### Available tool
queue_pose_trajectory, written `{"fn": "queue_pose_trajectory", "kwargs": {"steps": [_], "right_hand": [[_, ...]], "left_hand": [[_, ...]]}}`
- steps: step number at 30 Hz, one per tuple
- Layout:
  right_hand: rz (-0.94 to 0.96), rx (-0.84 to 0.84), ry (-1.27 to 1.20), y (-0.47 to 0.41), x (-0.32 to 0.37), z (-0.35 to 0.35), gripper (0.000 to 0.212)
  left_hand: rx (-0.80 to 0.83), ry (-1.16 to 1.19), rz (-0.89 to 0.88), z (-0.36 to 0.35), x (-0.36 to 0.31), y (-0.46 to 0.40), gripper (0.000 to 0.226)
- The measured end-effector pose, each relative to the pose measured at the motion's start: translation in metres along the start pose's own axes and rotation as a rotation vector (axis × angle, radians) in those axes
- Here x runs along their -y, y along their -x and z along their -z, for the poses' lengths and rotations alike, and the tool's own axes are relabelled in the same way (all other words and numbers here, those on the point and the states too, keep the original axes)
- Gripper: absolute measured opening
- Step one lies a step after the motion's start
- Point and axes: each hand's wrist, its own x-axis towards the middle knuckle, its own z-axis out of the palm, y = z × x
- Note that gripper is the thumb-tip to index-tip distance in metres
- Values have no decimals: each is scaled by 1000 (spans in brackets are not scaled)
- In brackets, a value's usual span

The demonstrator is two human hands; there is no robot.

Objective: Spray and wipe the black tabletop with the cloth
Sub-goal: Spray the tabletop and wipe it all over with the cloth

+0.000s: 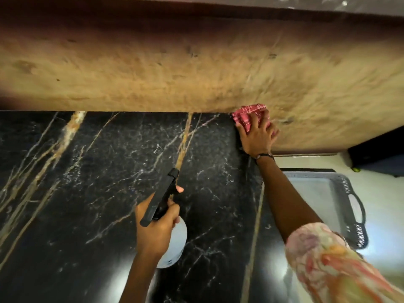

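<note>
The black tabletop [98,182] has gold and white veins and fills the lower left. A red checked cloth [247,113] lies at its far right corner, against the tan wall. My right hand [256,136] presses on the cloth with fingers spread. My left hand [156,228] grips a white spray bottle [175,248] with a black trigger head [161,195] above the middle of the top, forefinger on the trigger, nozzle pointing away from me.
A tan mottled wall [175,73] rises behind the table. To the right of the table stands a grey plastic basket [349,206] with a handle on a pale floor. A dark object [380,156] sits at the far right edge.
</note>
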Motion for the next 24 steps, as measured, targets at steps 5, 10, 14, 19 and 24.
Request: {"fn": "queue_pose_trajectory", "kwargs": {"steps": [5,10,14,19,24], "right_hand": [[-71,55,-24,-15,0,5,62],[-58,33,-31,23,-30,5,62],[2,-10,10,102,-69,1,58],[65,-38,37,228,-119,-15,49],[77,-77,-21,218,-114,-15,49]], "left_hand": [[12,-4,-32,-35,1,21,22],[-39,0,-32,-56,1,38,30],[-40,-36,-59,-69,2,58,29],[-30,-50,-30,-83,10,82,27],[29,-104,-42,-96,20,105,29]]}}
